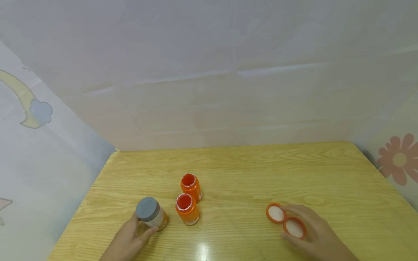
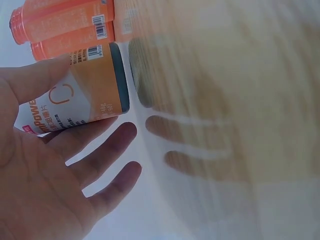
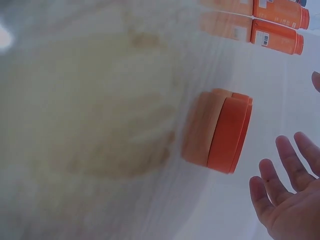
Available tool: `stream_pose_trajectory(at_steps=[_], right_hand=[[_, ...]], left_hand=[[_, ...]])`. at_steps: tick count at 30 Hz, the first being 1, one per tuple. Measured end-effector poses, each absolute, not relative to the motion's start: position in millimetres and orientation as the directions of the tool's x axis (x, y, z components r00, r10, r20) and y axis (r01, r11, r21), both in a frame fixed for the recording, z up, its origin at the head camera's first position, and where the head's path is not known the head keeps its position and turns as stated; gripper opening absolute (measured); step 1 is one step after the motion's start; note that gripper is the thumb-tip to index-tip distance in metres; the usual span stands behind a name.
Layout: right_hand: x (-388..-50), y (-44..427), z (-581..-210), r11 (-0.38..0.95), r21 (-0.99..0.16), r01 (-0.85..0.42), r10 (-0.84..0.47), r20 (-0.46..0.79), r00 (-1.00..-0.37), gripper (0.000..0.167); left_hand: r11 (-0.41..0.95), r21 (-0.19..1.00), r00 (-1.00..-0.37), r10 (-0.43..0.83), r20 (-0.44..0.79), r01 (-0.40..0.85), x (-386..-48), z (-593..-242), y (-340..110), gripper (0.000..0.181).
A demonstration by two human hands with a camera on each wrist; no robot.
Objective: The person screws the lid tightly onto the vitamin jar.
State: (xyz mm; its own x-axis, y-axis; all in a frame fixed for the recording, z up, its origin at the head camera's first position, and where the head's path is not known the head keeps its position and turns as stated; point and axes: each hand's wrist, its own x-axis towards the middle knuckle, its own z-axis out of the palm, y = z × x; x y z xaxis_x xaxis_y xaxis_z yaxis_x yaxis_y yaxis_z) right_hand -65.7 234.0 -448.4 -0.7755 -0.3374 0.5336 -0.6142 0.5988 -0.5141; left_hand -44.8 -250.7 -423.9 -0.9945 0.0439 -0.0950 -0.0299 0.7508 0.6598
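A jar with a grey lid [image 1: 148, 209] and a white and orange label [image 2: 92, 87] stands at the left. My left hand [image 1: 127, 237] holds it between thumb and index finger; in the left wrist view the other fingers of this hand [image 2: 45, 165] are spread. Two orange lids, one [image 1: 275, 213] touching the other [image 1: 295, 228], lie at the right with their white insides up. My right hand [image 1: 315, 232] is around their right side, fingers parted. The right wrist view shows this hand [image 3: 295, 200] apart from the lids [image 3: 230, 135], holding nothing.
Two orange bottles without lids, one farther back [image 1: 191, 186] and one nearer [image 1: 187, 210], stand upright just right of the grey-lidded jar. The wooden table [image 1: 238, 181] reaches back to a pale sheet hanging behind it. Printed sheets hang at both sides.
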Motion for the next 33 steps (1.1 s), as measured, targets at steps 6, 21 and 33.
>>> stream_pose_trajectory(at_steps=[6, 21, 33], right_hand=[[-62, 238, -445, 0.606, -0.544, -0.581, -0.326, 0.496, -0.805, 0.068], [-56, 251, -443, 0.651, -0.615, -0.445, -0.312, 0.318, -0.895, 0.053], [-62, 258, -457, 0.676, -0.488, -0.553, -0.366, 0.429, -0.826, 0.061]], left_hand=[[0.744, 0.665, -0.991, 0.040, -0.129, -0.057, -46, -425, -253, 0.069], [0.735, 0.676, -0.992, 0.042, -0.120, -0.050, -44, -425, -253, 0.067], [0.723, 0.682, -0.989, -0.019, -0.145, -0.114, -45, -424, -255, 0.077]])
